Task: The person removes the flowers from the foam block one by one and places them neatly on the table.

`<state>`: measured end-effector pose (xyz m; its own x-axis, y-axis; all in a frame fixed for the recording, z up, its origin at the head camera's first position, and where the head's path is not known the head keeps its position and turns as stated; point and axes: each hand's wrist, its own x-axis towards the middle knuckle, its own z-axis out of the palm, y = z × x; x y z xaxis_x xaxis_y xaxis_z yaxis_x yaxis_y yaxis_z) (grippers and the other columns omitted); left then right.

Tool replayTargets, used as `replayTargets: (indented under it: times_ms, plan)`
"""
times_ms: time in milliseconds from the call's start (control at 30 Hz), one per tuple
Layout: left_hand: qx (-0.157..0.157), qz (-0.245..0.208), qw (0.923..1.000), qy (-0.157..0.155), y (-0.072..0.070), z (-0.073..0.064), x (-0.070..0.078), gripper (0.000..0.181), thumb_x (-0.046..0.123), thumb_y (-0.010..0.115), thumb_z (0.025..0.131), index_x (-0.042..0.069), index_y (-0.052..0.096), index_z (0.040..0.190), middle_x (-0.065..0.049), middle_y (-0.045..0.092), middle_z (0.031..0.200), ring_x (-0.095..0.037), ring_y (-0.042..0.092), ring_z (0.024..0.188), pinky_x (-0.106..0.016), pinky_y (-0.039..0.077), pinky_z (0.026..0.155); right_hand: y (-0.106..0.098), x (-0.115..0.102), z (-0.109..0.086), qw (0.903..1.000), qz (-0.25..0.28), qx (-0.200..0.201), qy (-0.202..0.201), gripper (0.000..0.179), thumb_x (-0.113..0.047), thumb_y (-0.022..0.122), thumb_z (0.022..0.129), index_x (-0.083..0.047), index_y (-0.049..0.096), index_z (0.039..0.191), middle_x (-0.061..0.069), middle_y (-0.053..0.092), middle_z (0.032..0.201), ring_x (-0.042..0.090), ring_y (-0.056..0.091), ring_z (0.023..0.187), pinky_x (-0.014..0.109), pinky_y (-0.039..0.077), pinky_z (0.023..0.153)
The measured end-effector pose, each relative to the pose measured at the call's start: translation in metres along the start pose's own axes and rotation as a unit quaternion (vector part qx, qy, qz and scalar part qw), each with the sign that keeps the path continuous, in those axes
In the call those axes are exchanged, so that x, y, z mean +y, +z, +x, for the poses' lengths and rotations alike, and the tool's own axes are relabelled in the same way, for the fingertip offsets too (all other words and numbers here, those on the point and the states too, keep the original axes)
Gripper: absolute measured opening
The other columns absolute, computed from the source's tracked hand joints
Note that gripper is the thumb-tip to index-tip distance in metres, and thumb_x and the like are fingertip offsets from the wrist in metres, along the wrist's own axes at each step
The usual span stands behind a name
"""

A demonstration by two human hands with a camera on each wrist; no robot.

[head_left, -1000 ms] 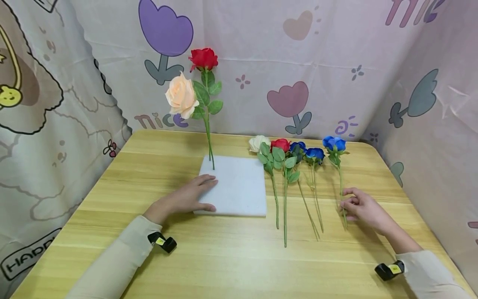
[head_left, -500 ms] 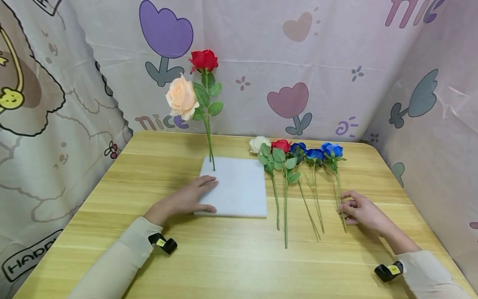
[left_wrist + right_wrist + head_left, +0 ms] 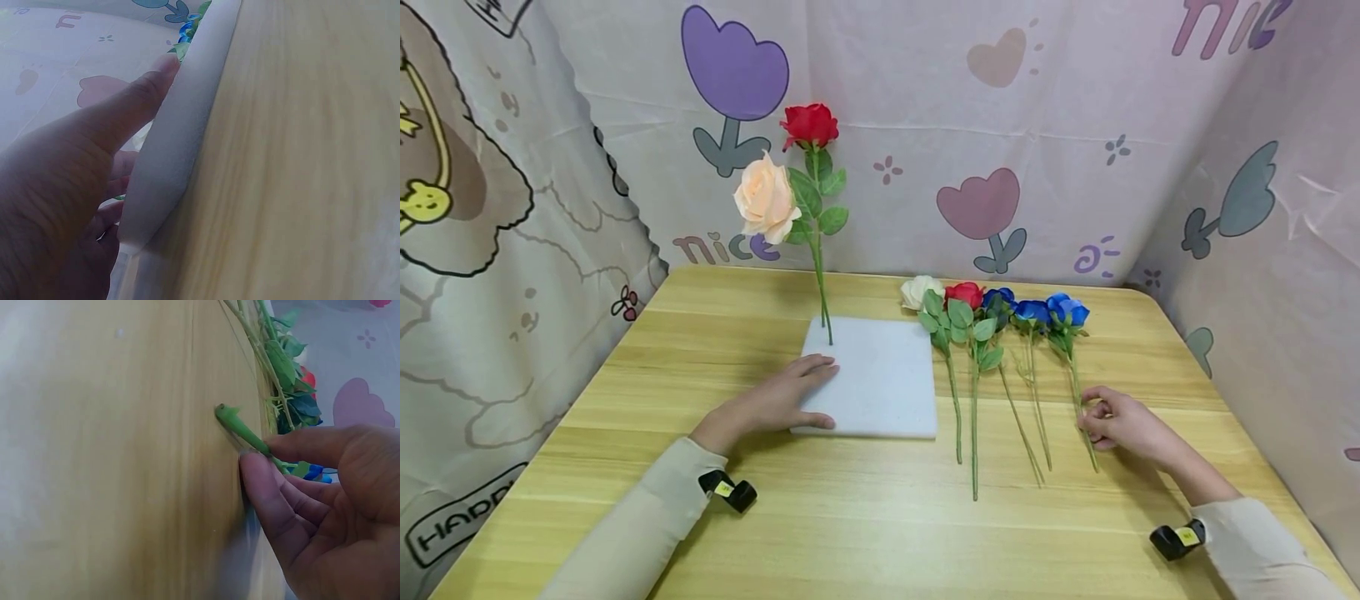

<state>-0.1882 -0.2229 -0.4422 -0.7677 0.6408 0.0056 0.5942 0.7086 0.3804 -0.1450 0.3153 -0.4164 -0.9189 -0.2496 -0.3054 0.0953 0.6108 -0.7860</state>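
Note:
My left hand [image 3: 782,395] rests with fingers spread on the left part of a white foam board [image 3: 880,383]; in the left wrist view the thumb lies along the edge of the board [image 3: 178,131]. A red rose [image 3: 810,126] and a peach rose [image 3: 766,198] stand upright, their stems in the board's back left part. At the right, my right hand [image 3: 1126,425] pinches the lower stem of a blue rose [image 3: 1067,310]. The right wrist view has the cut end of that green stem [image 3: 240,430] poking out past the thumb and finger.
Between the board and my right hand lie a white rose [image 3: 922,292], another red rose [image 3: 965,293] and two darker blue roses [image 3: 1032,312], heads toward the back. All rest on a wooden table [image 3: 865,517]. A printed cloth [image 3: 887,75] hangs behind it.
The blue rose's head has swung left and lowered toward the neighbouring blue rose, with my right hand still on its stem. My left hand has stayed on the board.

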Motion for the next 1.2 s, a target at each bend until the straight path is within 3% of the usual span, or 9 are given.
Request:
replayTargets:
  times_ms: [400,767,933,1200]
  plan:
    - [-0.004,-0.006,1.0000,-0.003,0.001,0.001,-0.002,0.103,0.077,0.054,0.079,0.009,0.032,0.154,-0.011,0.025,0.158,-0.032,0.022,0.145,-0.047,0.023,0.117,-0.008,0.002,0.001,0.9996,0.017,-0.013,-0.016,0.067,-0.002,0.060,0.095,0.015,0.019,0.145,0.018,0.057,0.096,0.022,0.061,0.080,0.034,0.059,0.067]
    - [-0.004,-0.006,1.0000,-0.004,0.001,0.000,-0.001,0.101,0.074,0.057,0.080,0.009,0.032,0.153,-0.012,0.025,0.158,-0.032,0.023,0.144,-0.047,0.024,0.117,-0.013,0.006,0.003,0.9993,0.030,-0.018,-0.014,0.067,-0.006,0.056,0.098,0.011,0.015,0.148,0.022,0.055,0.103,0.026,0.062,0.081,0.036,0.060,0.069]
    - [-0.004,-0.005,1.0000,-0.001,0.000,0.000,0.001,0.101,0.071,0.059,0.080,0.007,0.032,0.153,-0.013,0.025,0.158,-0.034,0.023,0.144,-0.049,0.023,0.116,-0.013,0.003,0.002,0.9997,0.005,0.012,-0.020,0.065,-0.011,0.059,0.099,0.012,0.020,0.146,0.022,0.054,0.104,0.024,0.062,0.079,0.035,0.059,0.067]
    - [0.002,-0.011,0.9999,0.007,-0.001,0.001,0.000,0.099,0.070,0.060,0.081,0.007,0.033,0.153,-0.013,0.027,0.157,-0.033,0.025,0.143,-0.047,0.025,0.116,-0.014,-0.008,0.004,0.9934,-0.047,0.073,-0.075,0.054,-0.012,0.058,0.100,0.010,0.033,0.142,0.021,0.056,0.099,0.022,0.060,0.066,0.033,0.055,0.058]
